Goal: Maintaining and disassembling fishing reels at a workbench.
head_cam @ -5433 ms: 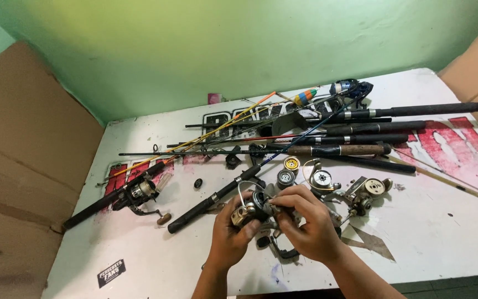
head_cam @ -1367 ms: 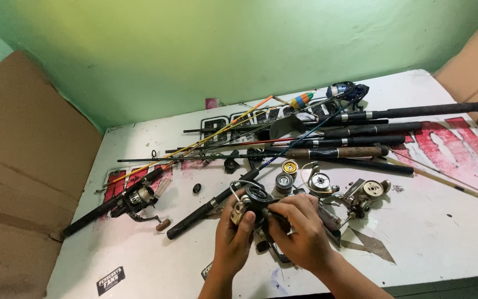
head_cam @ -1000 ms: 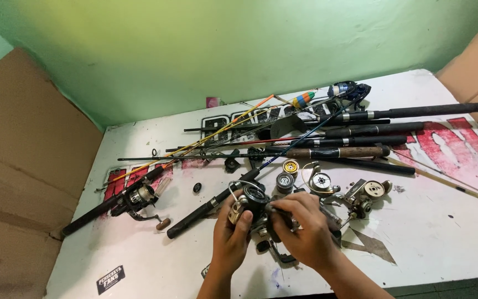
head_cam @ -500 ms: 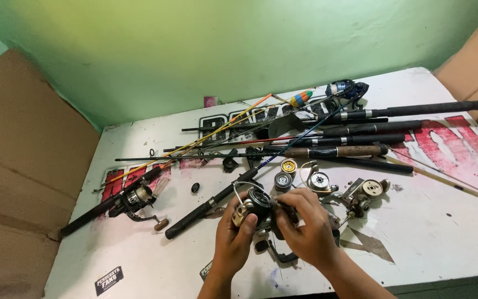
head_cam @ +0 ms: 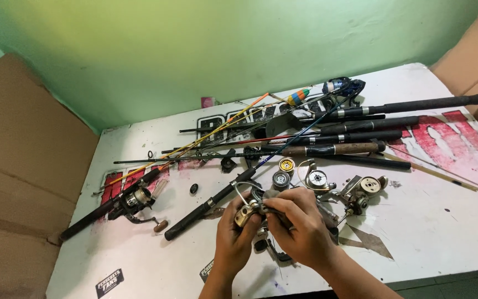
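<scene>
Gripping a spinning reel, both hands above the table.

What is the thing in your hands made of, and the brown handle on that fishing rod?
The fishing reel, held by the left hand and the right hand, looks like metal with a dull gold-and-silver finish, since it glints; parts could be plastic. The brown rod handle looks like cork, matte and speckled tan, though it could be foam.
</scene>
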